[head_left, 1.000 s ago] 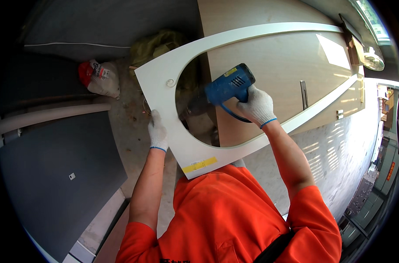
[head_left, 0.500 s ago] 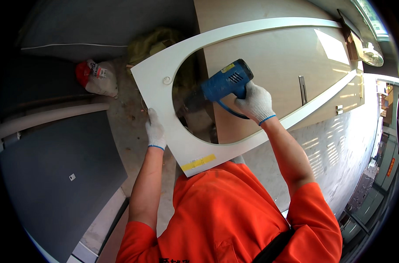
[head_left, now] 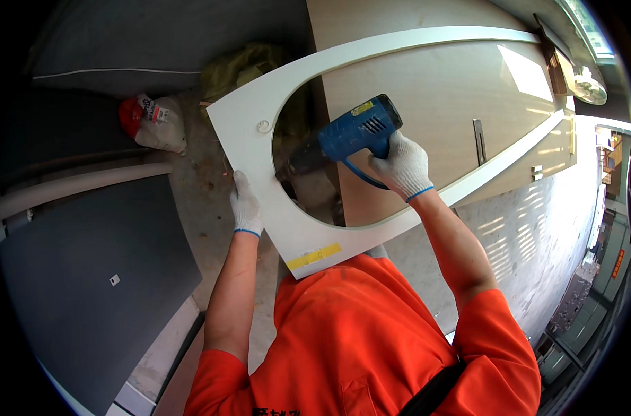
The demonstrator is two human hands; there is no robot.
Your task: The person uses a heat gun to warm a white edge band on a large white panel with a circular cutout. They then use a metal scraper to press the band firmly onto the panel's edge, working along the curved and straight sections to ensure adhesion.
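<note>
My right hand, in a white knit glove, is wrapped around the handle of a blue heat gun. The heat gun's dark nozzle points left and down inside the large rounded opening of a white panel, close to the opening's left inner edge. My gloved left hand grips the panel's left outer edge, with some fingers hidden. A small curled strip lies on the panel near its upper left. Yellow tape is stuck on the corner nearest my body.
Under the panel's far end is a pale wooden board with a dark slotted metal piece. A red and white sack sits on the floor at left, beside a large dark grey panel. A greenish bag lies behind.
The heat gun and my right hand have shifted slightly left, and the nozzle is closer to the opening's left inner edge. My left hand stays put on the panel.
</note>
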